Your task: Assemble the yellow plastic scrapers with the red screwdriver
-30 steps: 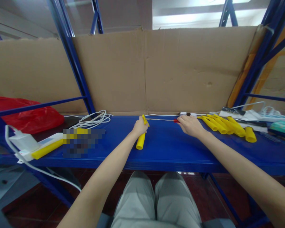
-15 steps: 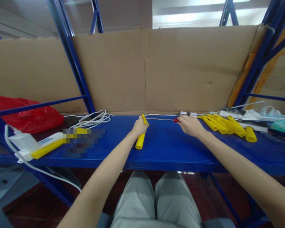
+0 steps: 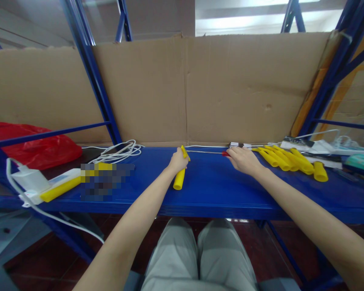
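Observation:
My left hand (image 3: pixel 178 160) is closed around a yellow tube (image 3: pixel 179 180) whose open lower end points toward me over the blue shelf. A flat yellow part juts out above the fist. My right hand (image 3: pixel 245 159) is closed over the red end (image 3: pixel 225 154) of a thin metal rod (image 3: pixel 204 152), like a long screwdriver; the fingers hide the rest of that end. The rod runs level from the right hand toward the yellow part by my left hand. Whether its tip touches that part, I cannot tell.
Several yellow tubes (image 3: pixel 286 158) lie right of my right hand. A power strip (image 3: pixel 63 178), coiled white cable (image 3: pixel 123 152) and red plastic bag (image 3: pixel 48 147) sit at left. Cardboard (image 3: pixel 236 89) closes off the back; blue posts (image 3: pixel 95 81) frame the shelf (image 3: pixel 218 190).

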`<state>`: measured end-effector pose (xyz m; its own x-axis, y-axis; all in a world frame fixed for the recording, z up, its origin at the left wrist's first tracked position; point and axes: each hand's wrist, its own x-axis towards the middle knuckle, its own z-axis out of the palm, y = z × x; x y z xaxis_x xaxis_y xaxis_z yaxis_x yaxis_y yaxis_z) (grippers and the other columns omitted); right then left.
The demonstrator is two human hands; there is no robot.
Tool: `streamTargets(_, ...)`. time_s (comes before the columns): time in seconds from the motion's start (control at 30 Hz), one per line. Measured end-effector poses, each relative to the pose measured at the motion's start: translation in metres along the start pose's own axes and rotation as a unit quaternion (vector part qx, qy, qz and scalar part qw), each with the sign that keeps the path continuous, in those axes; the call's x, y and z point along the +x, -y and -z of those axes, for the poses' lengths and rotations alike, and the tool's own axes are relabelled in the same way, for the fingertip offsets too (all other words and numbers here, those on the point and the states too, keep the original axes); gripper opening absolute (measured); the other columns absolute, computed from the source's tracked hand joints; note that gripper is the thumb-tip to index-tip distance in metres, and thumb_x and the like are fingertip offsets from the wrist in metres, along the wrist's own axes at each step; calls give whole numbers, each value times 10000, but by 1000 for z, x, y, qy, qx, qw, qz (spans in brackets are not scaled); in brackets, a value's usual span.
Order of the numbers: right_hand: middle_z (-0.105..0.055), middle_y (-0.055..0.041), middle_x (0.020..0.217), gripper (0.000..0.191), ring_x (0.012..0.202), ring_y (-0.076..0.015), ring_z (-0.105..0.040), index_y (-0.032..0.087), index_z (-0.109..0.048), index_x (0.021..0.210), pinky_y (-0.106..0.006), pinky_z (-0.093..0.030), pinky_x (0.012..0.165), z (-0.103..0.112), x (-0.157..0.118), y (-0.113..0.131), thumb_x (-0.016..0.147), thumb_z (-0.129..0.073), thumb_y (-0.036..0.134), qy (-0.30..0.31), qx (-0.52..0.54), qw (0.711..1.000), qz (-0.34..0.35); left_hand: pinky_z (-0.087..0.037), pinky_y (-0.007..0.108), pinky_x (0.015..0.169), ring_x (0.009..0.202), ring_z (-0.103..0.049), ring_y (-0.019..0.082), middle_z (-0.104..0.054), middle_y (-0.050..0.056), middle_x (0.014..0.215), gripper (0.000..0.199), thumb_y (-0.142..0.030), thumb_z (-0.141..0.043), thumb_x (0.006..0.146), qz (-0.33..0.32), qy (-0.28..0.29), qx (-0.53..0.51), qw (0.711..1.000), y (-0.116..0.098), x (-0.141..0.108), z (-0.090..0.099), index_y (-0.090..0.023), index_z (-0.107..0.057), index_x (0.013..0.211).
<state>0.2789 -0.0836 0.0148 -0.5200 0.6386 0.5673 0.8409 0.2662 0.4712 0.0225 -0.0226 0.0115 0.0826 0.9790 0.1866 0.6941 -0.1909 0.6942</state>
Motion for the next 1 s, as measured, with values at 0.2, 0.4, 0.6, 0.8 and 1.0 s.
streamTargets(0.2,-606,-123,815,260,748,-214,-530,123,-575,918,-304,-274,627,0,1,0,907,-335,223,6,-10,1000,1,-477,210,458,566,-663,158,-637,172,1034,302,-176,-530,830,-1,-2,14,1000,0,1,1,-132,-387,1092)
streamTargets(0.4,-602,-122,803,260,739,-212,-524,123,-574,927,-300,-271,630,1,1,1,907,-333,220,7,-18,1000,2,-488,224,477,582,-667,164,-629,178,1057,289,-182,-529,836,-2,0,13,1000,-1,-1,1,-138,-384,1082)
streamTargets(0.6,-606,-118,807,259,743,-211,-528,129,-573,924,-299,-272,630,2,0,2,908,-330,214,9,-20,1000,3,-488,230,476,580,-666,168,-642,172,1016,277,-179,-521,840,-8,3,17,1000,-2,-2,0,-135,-380,1074)
streamTargets(0.8,-604,-119,805,248,748,-211,-531,130,-570,923,-297,-276,628,1,1,1,905,-337,215,3,-17,1000,1,-495,244,507,616,-674,184,-634,178,1031,279,-184,-518,841,-19,2,34,999,-1,-2,0,-141,-381,1080)
streamTargets(1.0,-617,-116,831,267,763,-202,-549,135,-577,916,-285,-292,602,2,-2,-1,912,-332,241,4,-13,1000,1,-507,276,582,656,-676,197,-634,184,1034,249,-207,-504,852,-39,-3,82,996,-2,-3,1,-141,-390,1063)
